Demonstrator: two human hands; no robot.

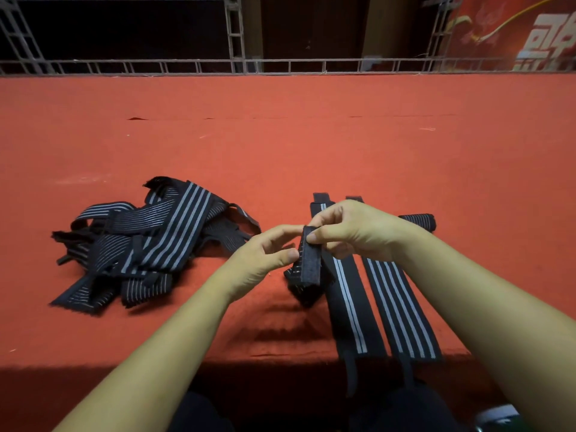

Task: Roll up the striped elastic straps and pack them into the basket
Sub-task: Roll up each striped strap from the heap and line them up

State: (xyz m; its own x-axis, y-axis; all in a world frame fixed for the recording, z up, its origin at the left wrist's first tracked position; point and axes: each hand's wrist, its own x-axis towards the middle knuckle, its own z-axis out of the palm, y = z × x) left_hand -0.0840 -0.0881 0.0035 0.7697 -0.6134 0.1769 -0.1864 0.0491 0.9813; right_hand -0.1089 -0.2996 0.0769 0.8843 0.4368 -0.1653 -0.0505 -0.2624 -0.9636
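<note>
**Striped strap [309,261] pinched between my left hand [268,254] and right hand [352,232]**

My right hand grips the top of the strap's dark end, thumb and forefinger closed on it from the right. My left hand holds the same end from the left, thumb pressed against its edge and fingers curled behind. The folded end stands nearly upright between my hands, lifted off the worktop [280,135], and the rest of the strap droops in a bunch onto the red cloth just below.

Just to the right, under my right hand and forearm, 2 flat straps [402,310] lie side by side, running from the far side toward me, with their thin black tails hanging over the near edge. Beyond my right wrist sits 1 rolled strap [419,221] on its side.

To the left, apart from my hands, a loose pile of straps [149,241] lies tangled, black with grey stripes.

At the far edge of the worktop runs a metal truss rail [280,65], and a red banner [514,29] hangs behind it at upper right.
</note>
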